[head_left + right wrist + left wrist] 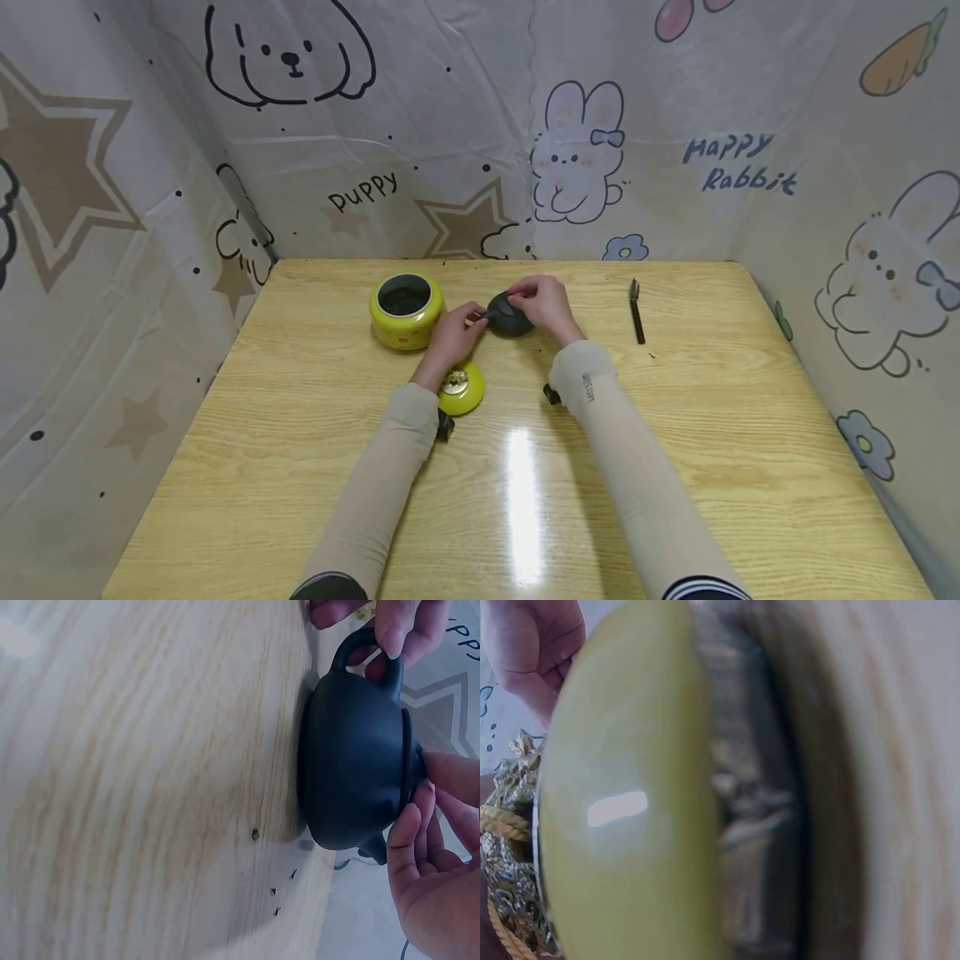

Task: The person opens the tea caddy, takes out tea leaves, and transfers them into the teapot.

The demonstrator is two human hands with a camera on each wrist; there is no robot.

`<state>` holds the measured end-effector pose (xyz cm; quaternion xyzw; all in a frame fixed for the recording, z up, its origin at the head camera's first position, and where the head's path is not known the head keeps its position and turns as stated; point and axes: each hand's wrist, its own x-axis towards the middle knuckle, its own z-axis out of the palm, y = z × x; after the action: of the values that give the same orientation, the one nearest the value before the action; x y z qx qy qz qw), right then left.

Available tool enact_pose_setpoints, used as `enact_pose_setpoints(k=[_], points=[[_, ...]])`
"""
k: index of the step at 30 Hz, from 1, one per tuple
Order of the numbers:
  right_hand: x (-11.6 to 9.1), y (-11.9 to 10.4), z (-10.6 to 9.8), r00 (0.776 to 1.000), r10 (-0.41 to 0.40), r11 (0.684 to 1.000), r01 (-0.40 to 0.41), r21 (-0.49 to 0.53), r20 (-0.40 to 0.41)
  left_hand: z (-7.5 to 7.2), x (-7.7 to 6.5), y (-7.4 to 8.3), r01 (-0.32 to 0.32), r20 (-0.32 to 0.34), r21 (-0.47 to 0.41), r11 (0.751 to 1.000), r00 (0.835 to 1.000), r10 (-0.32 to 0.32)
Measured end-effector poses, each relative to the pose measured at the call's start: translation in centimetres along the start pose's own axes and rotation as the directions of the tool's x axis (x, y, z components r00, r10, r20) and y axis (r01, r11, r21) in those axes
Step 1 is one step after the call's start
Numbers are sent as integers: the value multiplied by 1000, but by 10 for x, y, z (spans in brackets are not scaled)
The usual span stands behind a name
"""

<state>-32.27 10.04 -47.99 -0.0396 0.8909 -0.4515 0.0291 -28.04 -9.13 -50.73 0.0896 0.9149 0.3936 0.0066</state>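
Note:
A small black teapot [510,323] stands on the table towards its far side. My left hand [453,337] pinches the loop handle on its left side, plainly seen in the right wrist view. With thumb and fingers, my right hand [550,305] pinches the knob of the teapot lid [409,761]; that lid sits on the pot. Just left of my left hand is an open round yellow jar [405,330] with a dark inside. Its yellow lid [467,398] lies below my left wrist, and fills much of the left wrist view, showing an ornate metallic top with cord.
A slim dark-handled tool [637,318] lies at the right, its head too small to tell. Several dark crumbs [273,892] are scattered on the wooden table [675,467] near the teapot. Printed cloth [450,108] hangs behind and at both sides.

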Motion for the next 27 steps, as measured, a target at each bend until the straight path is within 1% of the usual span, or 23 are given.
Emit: enact_pose_setpoints(k=[5,8,12,19,23,27], points=[[-2,-1,1,1000,-7,1000,7,22,-1,0,0,0,9,7,1,1000,1000,-9],[-3,-1,0,1000,-9,1000,9,27,5,-1,1,0,25,14,-7,1000,1000,-25],[-5,-1,-1,1000,-16,1000,15,24,17,-2,1,-2,48,26,-29,998,999,-47],[-9,-2,-3,998,-54,998,54,24,21,-9,-2,-3,54,70,-79,995,996,-49],[-11,-1,-3,998,-58,998,57,23,26,-16,-7,-1,27,96,-65,998,995,-21],[-13,-2,-4,997,-71,997,70,37,20,-28,-15,2,-32,83,-76,997,996,38]])
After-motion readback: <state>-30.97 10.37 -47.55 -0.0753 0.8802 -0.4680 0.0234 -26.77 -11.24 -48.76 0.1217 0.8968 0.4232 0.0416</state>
